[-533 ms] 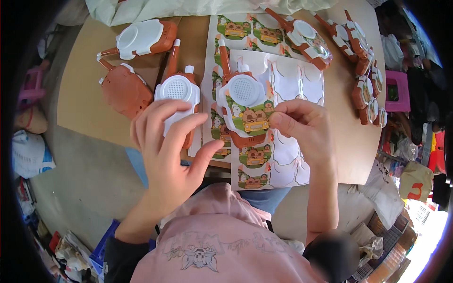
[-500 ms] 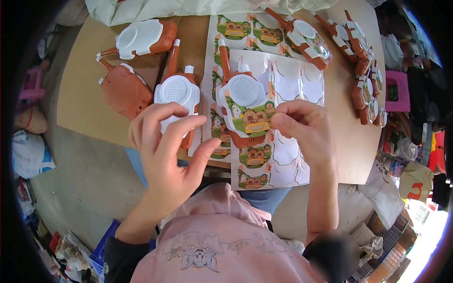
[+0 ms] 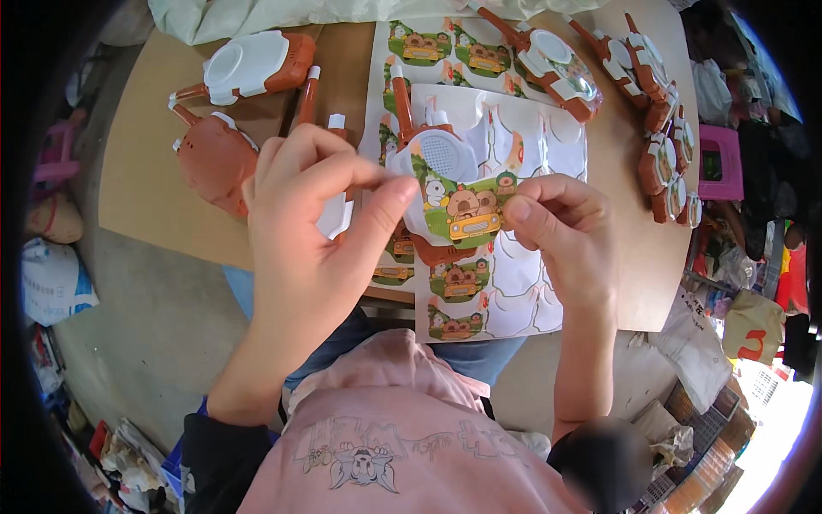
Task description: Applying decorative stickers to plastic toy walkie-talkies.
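Note:
A printed sticker (image 3: pixel 465 212) with cartoon animals in a yellow car is held above a toy walkie-talkie (image 3: pixel 443 154), brown and white with a round speaker grille. My right hand (image 3: pixel 572 227) pinches its right edge between thumb and index finger. At the left edge, the thumb and index finger of my left hand (image 3: pixel 318 210) are closed together on the sticker's corner. Under the toy lies a sticker sheet (image 3: pixel 461 287), its right part peeled to white backing. My left hand mostly hides another walkie-talkie (image 3: pixel 336 214).
Two brown walkie-talkies, one white side up (image 3: pixel 248 68) and one brown side up (image 3: pixel 214 163), lie at the far left. One with a sticker (image 3: pixel 561 68) rests at the back right, beside a cluster of several more (image 3: pixel 659 163). A whitish plastic sheet (image 3: pixel 342 15) covers the back edge.
My left hand has moved up and right, and its spread fingers have closed at the sticker's left edge. The sticker has shifted slightly right and up with my right hand.

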`<action>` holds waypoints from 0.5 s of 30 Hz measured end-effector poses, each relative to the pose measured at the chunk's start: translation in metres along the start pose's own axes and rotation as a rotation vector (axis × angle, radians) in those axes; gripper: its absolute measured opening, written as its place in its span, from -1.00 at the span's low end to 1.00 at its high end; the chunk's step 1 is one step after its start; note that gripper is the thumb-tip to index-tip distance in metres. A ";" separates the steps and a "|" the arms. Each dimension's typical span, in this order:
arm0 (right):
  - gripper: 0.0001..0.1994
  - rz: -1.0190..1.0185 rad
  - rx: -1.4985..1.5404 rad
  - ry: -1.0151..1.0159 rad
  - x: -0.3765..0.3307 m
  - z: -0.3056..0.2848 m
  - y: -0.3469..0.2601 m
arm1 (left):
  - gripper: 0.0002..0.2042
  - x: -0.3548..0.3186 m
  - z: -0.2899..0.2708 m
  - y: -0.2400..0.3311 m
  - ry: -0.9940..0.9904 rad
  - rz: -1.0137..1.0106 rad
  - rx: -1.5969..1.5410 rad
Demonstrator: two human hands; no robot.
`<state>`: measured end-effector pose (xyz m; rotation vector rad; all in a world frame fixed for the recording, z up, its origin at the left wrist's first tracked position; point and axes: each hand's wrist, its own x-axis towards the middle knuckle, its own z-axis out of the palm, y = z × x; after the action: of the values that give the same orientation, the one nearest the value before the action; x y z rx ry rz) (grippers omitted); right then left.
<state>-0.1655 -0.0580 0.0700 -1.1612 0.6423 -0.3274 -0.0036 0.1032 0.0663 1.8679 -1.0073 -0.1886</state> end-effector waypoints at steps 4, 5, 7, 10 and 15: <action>-0.86 -0.024 0.029 -0.008 0.001 -0.002 0.004 | -0.83 -0.003 0.000 0.003 -0.034 -0.099 -0.108; -0.86 -0.025 0.031 -0.009 0.000 -0.001 0.004 | -0.83 -0.004 0.000 0.004 -0.034 -0.098 -0.106; -0.85 -0.019 -0.009 0.026 -0.001 0.002 0.004 | -0.83 -0.005 0.001 0.005 -0.063 -0.145 -0.257; -0.86 -0.010 -0.037 0.023 -0.003 0.003 0.003 | -0.85 -0.010 0.003 0.004 -0.065 -0.079 -0.195; -0.87 0.075 -0.131 0.018 -0.023 0.007 0.007 | -0.90 -0.028 0.000 0.012 -0.111 -0.091 -0.029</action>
<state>-0.1791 -0.0375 0.0720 -1.2564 0.7295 -0.2345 -0.0283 0.1204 0.0680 1.8952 -0.9902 -0.3626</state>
